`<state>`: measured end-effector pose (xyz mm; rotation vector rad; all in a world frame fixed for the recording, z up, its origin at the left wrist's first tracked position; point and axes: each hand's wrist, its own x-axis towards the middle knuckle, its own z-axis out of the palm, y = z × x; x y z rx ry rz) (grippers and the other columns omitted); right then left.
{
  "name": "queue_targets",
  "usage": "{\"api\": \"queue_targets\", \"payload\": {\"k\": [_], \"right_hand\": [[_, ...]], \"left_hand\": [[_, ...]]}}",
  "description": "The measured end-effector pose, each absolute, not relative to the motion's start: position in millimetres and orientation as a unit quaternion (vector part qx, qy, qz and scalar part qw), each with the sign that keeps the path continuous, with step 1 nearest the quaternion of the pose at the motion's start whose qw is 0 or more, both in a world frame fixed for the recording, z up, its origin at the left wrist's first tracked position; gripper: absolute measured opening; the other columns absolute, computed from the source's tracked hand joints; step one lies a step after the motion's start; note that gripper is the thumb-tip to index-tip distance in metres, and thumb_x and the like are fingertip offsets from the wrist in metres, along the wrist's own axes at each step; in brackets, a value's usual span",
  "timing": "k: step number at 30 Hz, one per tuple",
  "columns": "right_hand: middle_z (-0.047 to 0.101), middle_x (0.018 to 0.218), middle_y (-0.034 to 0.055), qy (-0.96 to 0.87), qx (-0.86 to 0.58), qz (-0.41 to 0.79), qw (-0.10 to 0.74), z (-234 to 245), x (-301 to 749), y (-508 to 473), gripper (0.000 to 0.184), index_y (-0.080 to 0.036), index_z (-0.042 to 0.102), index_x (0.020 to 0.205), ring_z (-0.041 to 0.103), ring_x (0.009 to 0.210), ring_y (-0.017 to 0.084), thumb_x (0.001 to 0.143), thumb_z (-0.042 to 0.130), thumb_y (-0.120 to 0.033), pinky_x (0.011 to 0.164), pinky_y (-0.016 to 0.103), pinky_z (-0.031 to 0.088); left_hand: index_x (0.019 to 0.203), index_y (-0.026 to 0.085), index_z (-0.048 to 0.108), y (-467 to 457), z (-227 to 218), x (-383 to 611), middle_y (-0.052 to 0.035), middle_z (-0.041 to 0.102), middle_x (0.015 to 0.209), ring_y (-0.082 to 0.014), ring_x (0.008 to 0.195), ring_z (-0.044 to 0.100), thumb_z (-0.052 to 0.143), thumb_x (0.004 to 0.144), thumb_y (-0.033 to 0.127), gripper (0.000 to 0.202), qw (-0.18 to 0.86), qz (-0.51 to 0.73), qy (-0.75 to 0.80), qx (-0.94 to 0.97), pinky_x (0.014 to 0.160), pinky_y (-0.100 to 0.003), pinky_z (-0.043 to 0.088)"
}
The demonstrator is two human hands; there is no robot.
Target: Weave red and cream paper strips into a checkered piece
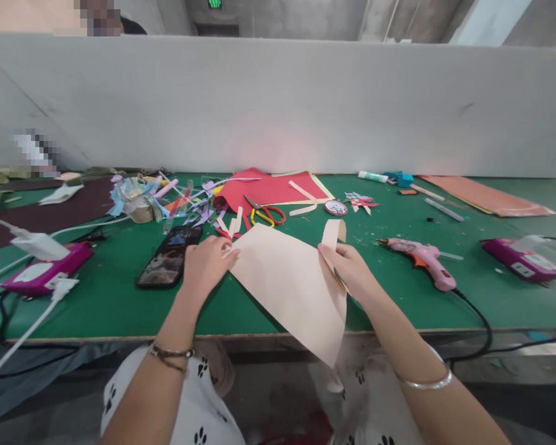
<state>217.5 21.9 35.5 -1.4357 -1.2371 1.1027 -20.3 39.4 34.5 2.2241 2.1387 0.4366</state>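
Cream paper sheet (287, 278) in both hands, on the near side of the red-and-yellow-handled scissors (261, 208), with its lower corner hanging past the front edge of the green table (241, 312). Pinched at its left corner by the left hand (207, 262), near left of the scissors; gripped along its right edge by the right hand (354, 271), near right of the scissors, together with a curled paper strip (330, 232). Behind the scissors, red paper (245, 188); to their left, coloured paper scraps (204, 210) in a tangle and, closer to the front, a smartphone (167, 262) lying face up. Right of the scissors, a small round red-rimmed item (336, 208) (details too small to make out), with a glue stick (373, 177) farther back. Well to the scissors' right, a pink hot glue gun (419, 251), nozzle pointing left.
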Motion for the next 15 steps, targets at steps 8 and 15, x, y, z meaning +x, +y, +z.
{"api": "queue_targets", "payload": {"k": [8, 15], "right_hand": [[0.045, 0.047, -0.0044, -0.439, -0.566, 0.425, 0.554, 36.4, 216.0, 23.4, 0.031, -0.017, 0.049, 0.049, 0.037, 0.048, 0.008, 0.056, 0.06, -0.045, 0.048, 0.022, 0.027], [0.037, 0.043, -0.0049, -0.47, -0.541, 0.389, 0.579, 27.0, 217.2, 24.5, 0.037, -0.02, 0.04, 0.05, 0.034, 0.045, 0.009, 0.067, 0.051, -0.052, 0.044, 0.024, 0.023]], "left_hand": [[0.078, 0.017, 0.061, 26.7, 33.0, 3.7, -0.0066, 0.063, 0.086, -0.0195, 0.076, 0.058, 0.031, 0.081, 0.042, 0.039, 0.195, 0.31, 0.607, 0.705, 0.066, -0.028, 0.041], [0.071, 0.017, 0.061, 19.3, 25.2, 12.1, -0.0054, 0.062, 0.08, -0.0182, 0.076, 0.057, 0.029, 0.08, 0.052, 0.048, 0.354, 0.316, 0.506, 0.72, 0.069, -0.028, 0.041]]}}
